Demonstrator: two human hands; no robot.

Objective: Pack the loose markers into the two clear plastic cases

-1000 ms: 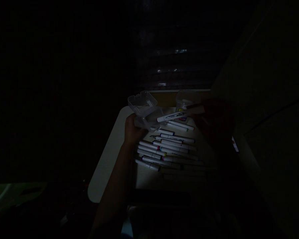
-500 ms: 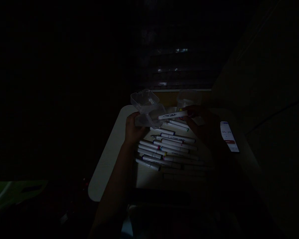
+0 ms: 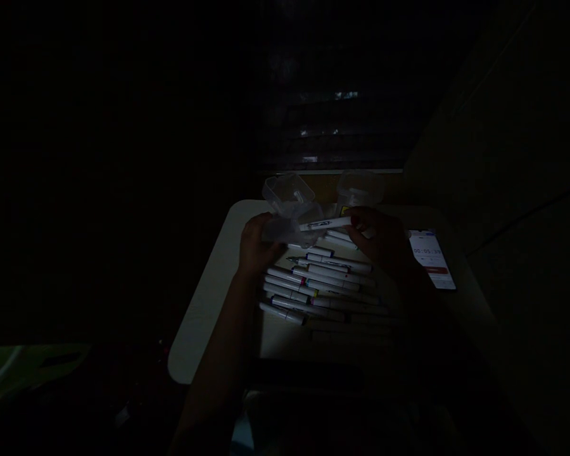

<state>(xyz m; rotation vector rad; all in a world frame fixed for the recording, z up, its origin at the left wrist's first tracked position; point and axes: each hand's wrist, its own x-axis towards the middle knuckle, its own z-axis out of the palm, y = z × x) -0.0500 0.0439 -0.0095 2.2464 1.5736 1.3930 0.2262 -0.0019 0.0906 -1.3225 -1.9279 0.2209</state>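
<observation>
My left hand [image 3: 256, 244] is closed around the side of a clear plastic box [image 3: 280, 230], held tilted above the table with its hinged lid [image 3: 289, 192] open at the far side. My right hand [image 3: 373, 235] pinches a white marker [image 3: 327, 223] by one end. The marker's other end lies at the box's opening; whether it touches the box I cannot tell. Below both hands, several white markers [image 3: 332, 285] with coloured caps or ends lie roughly side by side on the table. The scene is very dark, and the fingertips show only dimly.
Behind my right hand stands another clear container [image 3: 360, 183] with a yellow label. A lit phone [image 3: 432, 259] showing a timer lies at the right of the pale table [image 3: 204, 310]. A dark ridged surface [image 3: 327, 114] rises beyond the table's back edge.
The box has tilted and its lid has swung right. My right hand has shifted slightly, bringing the marker a little left and flatter against the box's opening. More of the phone shows.
</observation>
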